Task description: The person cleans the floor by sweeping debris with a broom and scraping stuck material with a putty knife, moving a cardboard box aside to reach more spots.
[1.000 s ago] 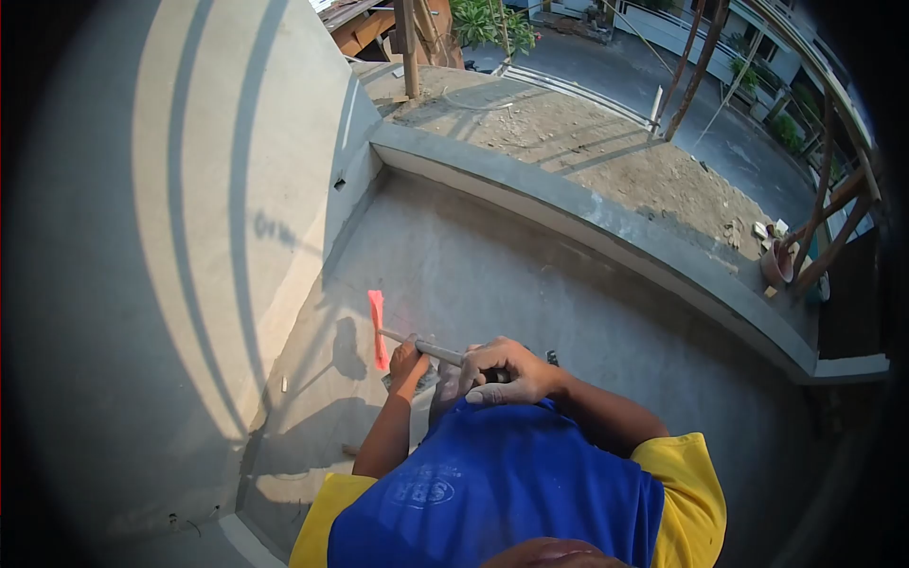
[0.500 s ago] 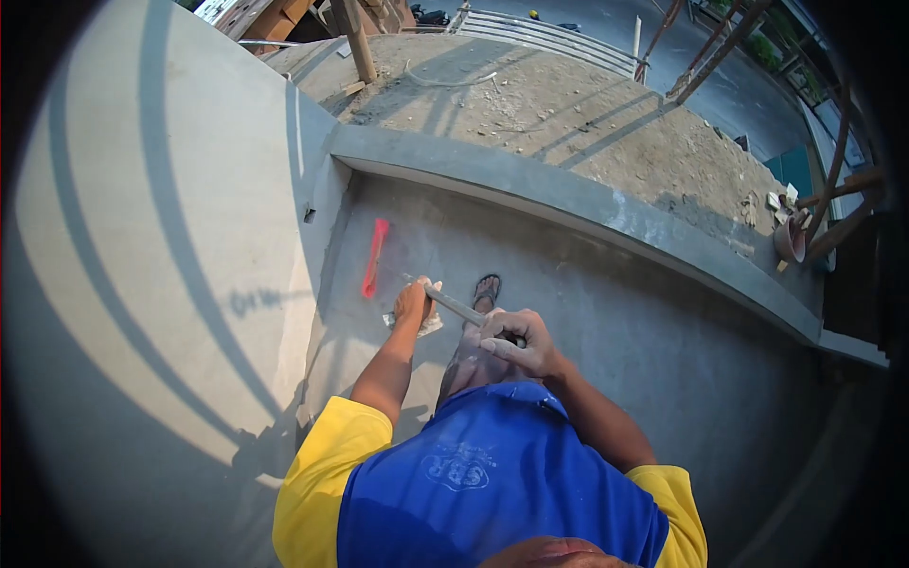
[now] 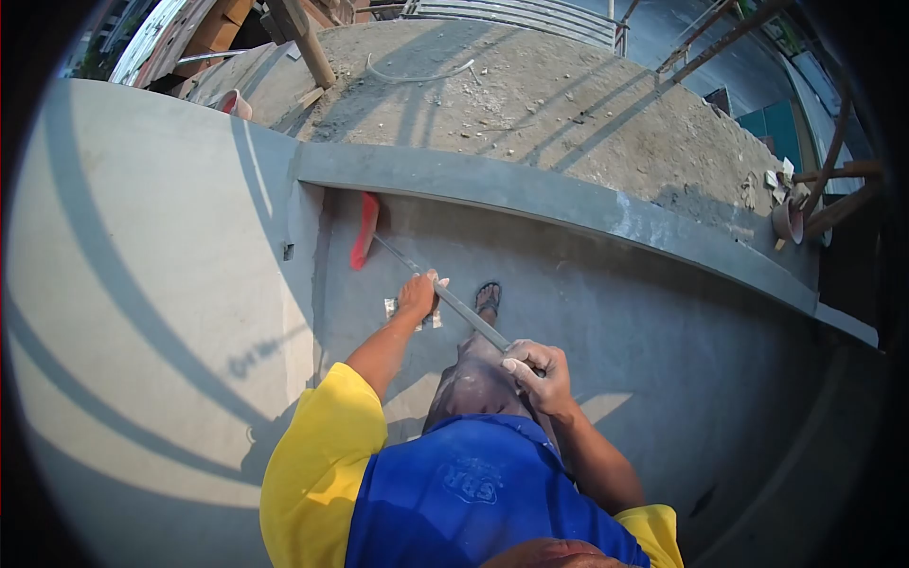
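Observation:
A long-handled broom (image 3: 464, 310) runs from my right hand past my left hand to its red head (image 3: 364, 230). The head rests on the grey floor near the corner of wall and ledge. My left hand (image 3: 418, 296) is wrapped round the middle of the handle. Lower down, my right hand (image 3: 542, 377), dusted with pale powder, closes on the handle's near end in front of my legs. A pale, printed-looking scrap (image 3: 436, 319) shows partly behind my left hand. My sandalled foot (image 3: 488, 298) stands to the right of the handle.
A smooth plastered wall (image 3: 161, 275) with curved shadows rises on the left. A raised concrete ledge (image 3: 530, 185) crosses ahead, with sandy ground (image 3: 473, 95) beyond. Wooden posts (image 3: 305, 43) and a bucket (image 3: 787, 221) stand outside it.
The broom's red head has turned and moved up toward the ledge, and more of the handle shows. My right hand has drawn lower; my view has shifted slightly.

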### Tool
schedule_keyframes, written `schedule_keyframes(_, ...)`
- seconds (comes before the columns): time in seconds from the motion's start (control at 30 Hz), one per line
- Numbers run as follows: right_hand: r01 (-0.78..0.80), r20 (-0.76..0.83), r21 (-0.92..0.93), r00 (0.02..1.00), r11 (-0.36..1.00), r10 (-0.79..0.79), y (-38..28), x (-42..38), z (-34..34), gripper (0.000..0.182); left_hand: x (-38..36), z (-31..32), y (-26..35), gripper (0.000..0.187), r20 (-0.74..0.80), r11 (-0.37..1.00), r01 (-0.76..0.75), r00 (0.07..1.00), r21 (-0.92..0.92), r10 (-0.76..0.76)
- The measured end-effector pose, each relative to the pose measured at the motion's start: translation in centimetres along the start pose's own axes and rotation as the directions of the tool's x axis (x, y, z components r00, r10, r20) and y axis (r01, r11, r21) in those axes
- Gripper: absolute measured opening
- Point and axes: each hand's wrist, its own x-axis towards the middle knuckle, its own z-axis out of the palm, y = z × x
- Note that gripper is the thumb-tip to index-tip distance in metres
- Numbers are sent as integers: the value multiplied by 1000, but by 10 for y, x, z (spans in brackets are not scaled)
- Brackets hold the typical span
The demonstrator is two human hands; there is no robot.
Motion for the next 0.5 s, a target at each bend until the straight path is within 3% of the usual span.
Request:
schedule_keyframes(0.13, 356, -89, 156, 934, 922, -346, -51, -32, -34, 12, -39, -28, 71, 41, 67, 993, -98, 992, -70, 102)
schedule_keyframes(0.23, 429, -32, 179, 902, 885, -431, -61, -29, -26, 10, -54, -43, 68, 40, 13, 995, -16, 1000, -102, 18)
schedule_keyframes(0.37, 282, 160, -31, 949, 959, -274, 14, 7, 4, 14, -25, -39, -8, 36, 15, 988, 156, 988, -14, -156)
schedule_keyframes(0.43, 321, 126, -62, 942, 945, -311, 44, 27, 26, 15, -10, -30, -32, 34, -22, 972, 222, 975, 75, -221)
schedule_keyframes(0.5, 293, 24, -64, 956, 954, -292, 44, 19, 29, 15, -3, -22, -20, 34, 5, 977, 181, 983, 111, -183)
